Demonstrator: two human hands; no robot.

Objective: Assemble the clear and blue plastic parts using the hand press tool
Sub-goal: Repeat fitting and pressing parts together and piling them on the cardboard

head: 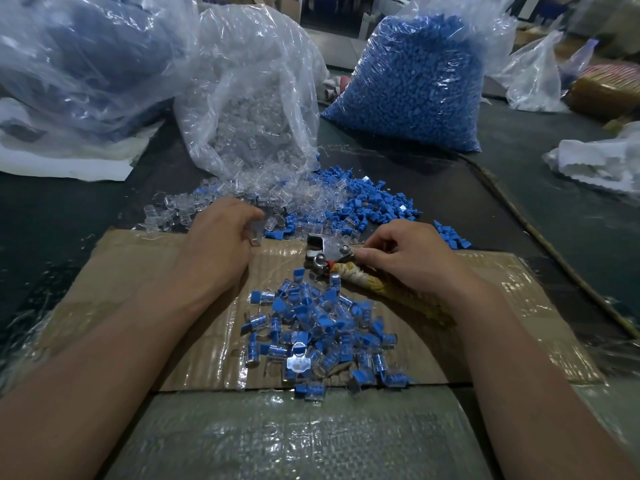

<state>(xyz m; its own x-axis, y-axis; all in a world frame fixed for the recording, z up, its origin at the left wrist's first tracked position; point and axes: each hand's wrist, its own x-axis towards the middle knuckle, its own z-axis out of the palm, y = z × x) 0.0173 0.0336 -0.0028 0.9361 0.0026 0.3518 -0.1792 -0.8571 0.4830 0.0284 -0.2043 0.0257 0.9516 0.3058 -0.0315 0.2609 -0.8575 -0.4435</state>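
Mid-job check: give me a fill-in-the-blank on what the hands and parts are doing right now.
1. The right hand grips the ____.
2. The left hand pinches a ____.
3. The assembled pile lies on the ____.
4. The full upright bag holds ____ parts.
Missing: hand press tool; clear part; cardboard; blue.

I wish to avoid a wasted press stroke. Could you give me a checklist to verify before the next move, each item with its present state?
1. Right hand grips the press tool by its handle: ok.
2. Left hand holds a clear part: ok.
3. That clear part already fitted with blue: cannot tell.
4. Clear part seated in the tool's head: not ok, it is apart from it.
5. Loose blue parts lie just behind the tool: ok.
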